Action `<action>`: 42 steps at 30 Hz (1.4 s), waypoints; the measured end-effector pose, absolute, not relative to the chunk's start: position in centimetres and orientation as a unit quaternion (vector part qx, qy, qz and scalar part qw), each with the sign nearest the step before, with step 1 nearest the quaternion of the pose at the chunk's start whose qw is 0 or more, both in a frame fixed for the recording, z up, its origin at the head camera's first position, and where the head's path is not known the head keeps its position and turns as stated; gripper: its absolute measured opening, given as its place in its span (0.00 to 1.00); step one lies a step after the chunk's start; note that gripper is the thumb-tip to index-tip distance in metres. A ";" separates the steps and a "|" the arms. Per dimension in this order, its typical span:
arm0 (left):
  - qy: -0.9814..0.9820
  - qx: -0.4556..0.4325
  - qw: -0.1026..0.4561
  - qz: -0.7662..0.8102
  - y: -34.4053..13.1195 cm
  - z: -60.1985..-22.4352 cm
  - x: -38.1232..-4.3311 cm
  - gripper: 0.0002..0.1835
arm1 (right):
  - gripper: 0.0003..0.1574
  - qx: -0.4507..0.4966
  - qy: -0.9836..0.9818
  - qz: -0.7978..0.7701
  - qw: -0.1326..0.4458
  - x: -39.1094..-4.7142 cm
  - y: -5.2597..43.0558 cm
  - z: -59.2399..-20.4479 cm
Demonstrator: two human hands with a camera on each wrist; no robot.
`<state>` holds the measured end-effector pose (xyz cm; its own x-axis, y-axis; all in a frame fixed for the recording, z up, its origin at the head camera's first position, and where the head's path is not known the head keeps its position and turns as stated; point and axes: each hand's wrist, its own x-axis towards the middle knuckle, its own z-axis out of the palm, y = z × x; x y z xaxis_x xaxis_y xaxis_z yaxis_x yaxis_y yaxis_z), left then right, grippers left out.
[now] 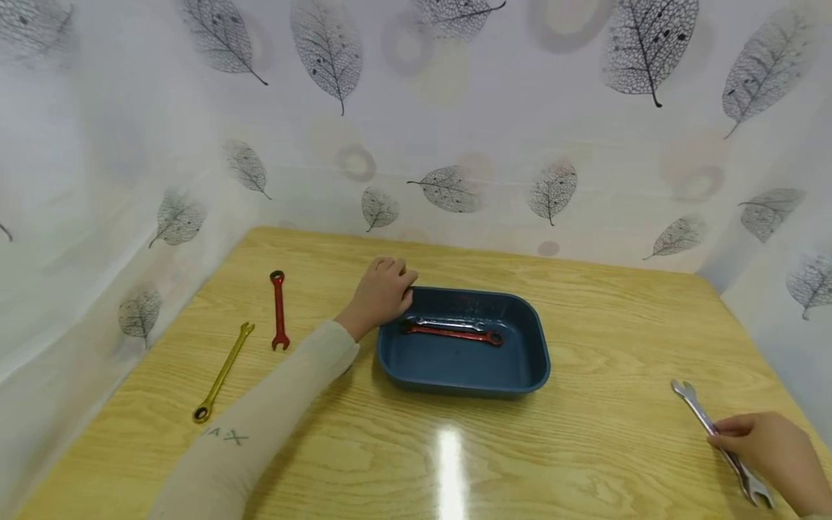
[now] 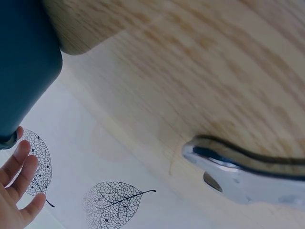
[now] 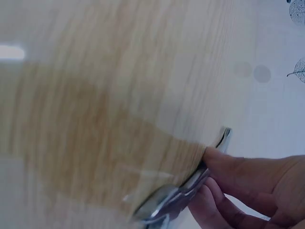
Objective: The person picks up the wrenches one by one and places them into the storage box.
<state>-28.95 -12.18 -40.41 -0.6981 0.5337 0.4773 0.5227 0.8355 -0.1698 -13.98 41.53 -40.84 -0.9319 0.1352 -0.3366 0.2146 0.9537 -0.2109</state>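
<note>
My left hand [image 1: 383,292] grips the far left corner of a dark blue tray [image 1: 542,347], its fingers at the rim. A silver wrench [image 1: 448,323] and a red wrench [image 1: 455,334] lie side by side inside it. At the table's right side, my right hand [image 1: 773,448] pinches a silver open-ended wrench [image 1: 697,413] between thumb and fingers; the right wrist view shows the same wrench [image 3: 164,202] slanting against the wood. Close to the left wrist camera is a chrome wrench [image 2: 248,179], almost wholly hidden behind the forearm in the head view.
On the left of the wood-grain table [image 1: 604,448] lie a red combination wrench [image 1: 279,310] and a gold one [image 1: 224,372]. A white leaf-patterned curtain [image 1: 481,108] surrounds the table's back and sides. Light reflects off the tabletop in front of the tray.
</note>
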 end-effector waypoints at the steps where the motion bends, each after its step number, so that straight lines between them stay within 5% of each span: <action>1: -0.922 -0.286 0.262 0.011 -12.2 -40.4 -28.9 0.07 | 0.31 0.087 0.975 -0.122 0.162 -14.0 41.5 -40.9; 30: -0.920 -0.289 0.264 -0.003 -12.3 -40.5 -28.9 0.04 | 0.24 0.054 0.980 -0.142 0.129 -14.0 41.3 -41.2; 35: -0.920 -0.288 0.267 -0.003 -12.3 -40.5 -28.9 0.04 | 0.16 0.032 0.989 -0.098 0.102 -13.7 40.2 -41.1; 42: -0.921 -0.286 0.264 0.001 -12.3 -40.4 -29.0 0.04 | 0.15 0.036 0.983 -0.115 0.139 -14.1 40.1 -40.6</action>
<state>-28.98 -12.27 -40.40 -0.6966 0.5277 0.4860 0.5270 0.8361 -0.1524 -14.09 40.15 -40.61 -0.9587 0.0382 -0.2819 0.1025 0.9708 -0.2168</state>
